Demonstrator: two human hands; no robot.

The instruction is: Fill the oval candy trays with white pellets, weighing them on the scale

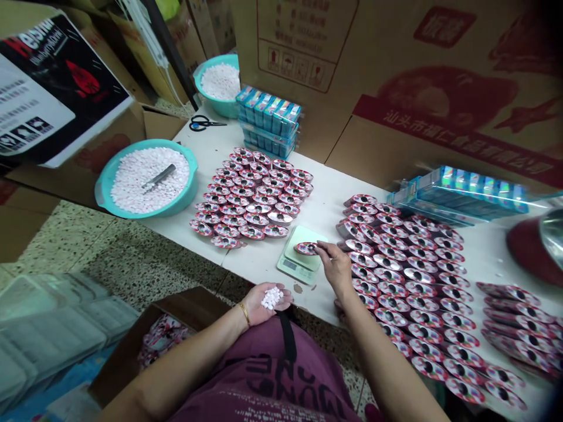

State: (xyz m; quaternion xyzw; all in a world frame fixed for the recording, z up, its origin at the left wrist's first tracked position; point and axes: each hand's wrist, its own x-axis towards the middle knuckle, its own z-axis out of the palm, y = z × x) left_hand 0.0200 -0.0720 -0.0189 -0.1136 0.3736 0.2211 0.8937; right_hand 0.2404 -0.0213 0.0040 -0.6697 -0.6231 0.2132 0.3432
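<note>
My left hand [260, 302] is turned palm up near the table's front edge, cupped under a small heap of white tablets [272, 298]. Over a small kitchen scale [297, 273], my right hand [335, 262] pinches the right end of an oval printed container [304, 248] with a dark round spot on its top. Whether that container rests on the scale's plate or hangs just above it, I cannot tell. Left of the scale stands a block of similar oval containers [256, 207]. A larger group of them [398, 258] fills the area to the right of my right hand.
A turquoise basin [192, 184] of white tablets has a metal scoop [159, 177] lying in it; another basin [224, 106] stands behind. Black scissors [206, 123] lie near wrapped blue packs [268, 120]. Large cartons [334, 123] back the table. A red container [534, 243] stands far right.
</note>
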